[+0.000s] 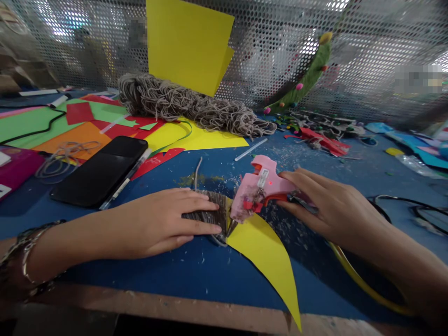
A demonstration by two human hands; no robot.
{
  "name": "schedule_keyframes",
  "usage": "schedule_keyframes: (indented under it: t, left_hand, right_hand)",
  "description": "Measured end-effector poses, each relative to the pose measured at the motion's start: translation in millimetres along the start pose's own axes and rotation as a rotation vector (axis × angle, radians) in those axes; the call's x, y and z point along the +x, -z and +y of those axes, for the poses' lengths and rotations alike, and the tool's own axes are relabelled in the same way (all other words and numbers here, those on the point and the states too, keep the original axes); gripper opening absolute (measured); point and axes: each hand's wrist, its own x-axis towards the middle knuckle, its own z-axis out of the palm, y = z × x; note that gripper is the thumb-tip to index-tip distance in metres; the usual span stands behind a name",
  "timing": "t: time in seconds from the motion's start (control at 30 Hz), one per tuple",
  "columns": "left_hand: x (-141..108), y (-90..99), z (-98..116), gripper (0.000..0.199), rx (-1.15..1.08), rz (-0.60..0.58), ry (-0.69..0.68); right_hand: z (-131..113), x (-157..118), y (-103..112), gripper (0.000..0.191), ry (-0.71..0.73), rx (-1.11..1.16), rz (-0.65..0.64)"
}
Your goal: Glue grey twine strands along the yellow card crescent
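My right hand (318, 200) grips a pink hot glue gun (261, 182), its nozzle pointing down at a curved yellow paper piece (268, 252). Grey yarn (222, 214) lies in close rows over the left part of that piece. My left hand (175, 221) rests flat on the wrapped yarn, fingers stretched out, fingertips close to the nozzle. A loose yarn end (197, 172) sticks up behind these fingers. Beyond the pointed tip, the yellow paper reaches over the table's front edge.
Behind lies a big grey yarn skein (192, 105) before a perforated metal screen (276, 42). A black phone (101, 170) and a pen (124, 182) sit left, beside coloured paper sheets (31, 123). A glue stick (251, 149) lies mid-table. Black cables (413, 200) are at right.
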Motion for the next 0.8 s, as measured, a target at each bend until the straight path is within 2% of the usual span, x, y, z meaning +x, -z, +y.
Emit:
schedule_keyframes:
  t: [0.8]
  left_hand:
    - [0.6, 0.9, 0.1, 0.041, 0.001, -0.007, 0.001]
  right_hand:
    - [4.5, 1.7, -1.1, 0.039, -0.072, -0.079, -0.001]
